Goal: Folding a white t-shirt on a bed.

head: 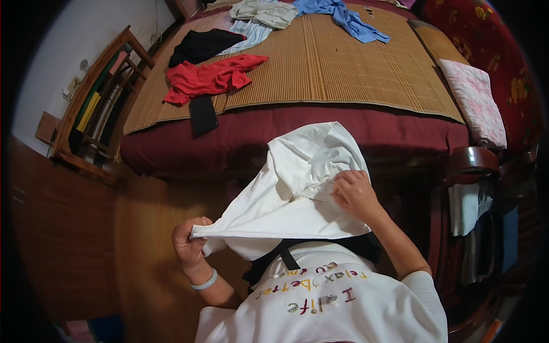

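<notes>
A white cloth garment [274,206] is stretched out in front of my body, bunched and creased towards its upper right part. My left hand [191,242], with a pale bangle at the wrist, pinches one corner of its near edge. My right hand [354,193] lies over the garment's right side, fingers curled against the cloth; its fingertips are partly hidden, so whether it grips the fabric does not show. Beyond the garment stands a bed with a dark red cover [257,128] and a bamboo mat [343,77].
On the bed lie a red garment [210,79], a black garment [206,45], a blue garment [347,19], a dark flat object [203,115] and a folded pink-white cloth [476,100]. A wooden rack [96,96] stands left, a dark wooden armrest [474,159] right.
</notes>
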Available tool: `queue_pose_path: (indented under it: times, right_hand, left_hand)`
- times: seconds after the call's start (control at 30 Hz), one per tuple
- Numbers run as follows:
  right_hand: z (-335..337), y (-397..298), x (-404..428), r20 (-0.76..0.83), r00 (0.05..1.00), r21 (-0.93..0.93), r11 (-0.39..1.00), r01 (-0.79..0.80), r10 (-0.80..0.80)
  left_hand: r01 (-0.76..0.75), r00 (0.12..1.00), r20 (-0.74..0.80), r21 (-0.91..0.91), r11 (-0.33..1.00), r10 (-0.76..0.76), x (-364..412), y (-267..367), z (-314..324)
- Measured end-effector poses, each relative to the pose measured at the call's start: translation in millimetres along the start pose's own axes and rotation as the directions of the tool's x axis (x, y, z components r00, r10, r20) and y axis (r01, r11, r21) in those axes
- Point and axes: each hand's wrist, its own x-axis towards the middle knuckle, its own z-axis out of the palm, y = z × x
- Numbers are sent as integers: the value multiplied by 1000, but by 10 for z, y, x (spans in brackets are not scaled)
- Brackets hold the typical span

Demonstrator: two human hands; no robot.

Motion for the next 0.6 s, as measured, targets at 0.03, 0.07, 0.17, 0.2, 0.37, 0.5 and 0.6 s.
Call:
queue_pose_path:
  times: [0.03, 0.07, 0.17, 0.2, 0.37, 0.5, 0.6]
  right_hand:
    - [-5, -33, -17, 32, 996, -32, 996, 79, -78]
    - [-5, -63, -31, 78, 985, -67, 985, 158, -153]
    - [45, -120, -38, 92, 989, -104, 987, 125, -116]
    - [72, -120, -28, 92, 988, -107, 986, 131, -121]
    - [89, 12, -54, -64, 995, 43, 996, 75, -72]
    - [-5, 280, -90, -189, 894, 478, 833, -279, 407]
    - [-142, 604, -83, -167, 735, 822, 504, -264, 657]
  left_hand:
    - [21, 1000, -8, -10, 1000, -21, -7, -7, 10]
    - [14, 1000, -15, -6, 1000, -14, -3, -16, 15]
    - [11, 1000, 15, -9, 1000, -11, 22, -18, 18]
    - [11, 1000, 22, 2, 1000, -11, 25, -9, 14]
    - [13, 999, 32, 5, 1000, -13, 27, 24, -3]
    - [2, 999, 39, -6, 1000, -2, 11, 32, -14]
    - [-6, 998, 56, -15, 1000, 7, 7, 42, -24]
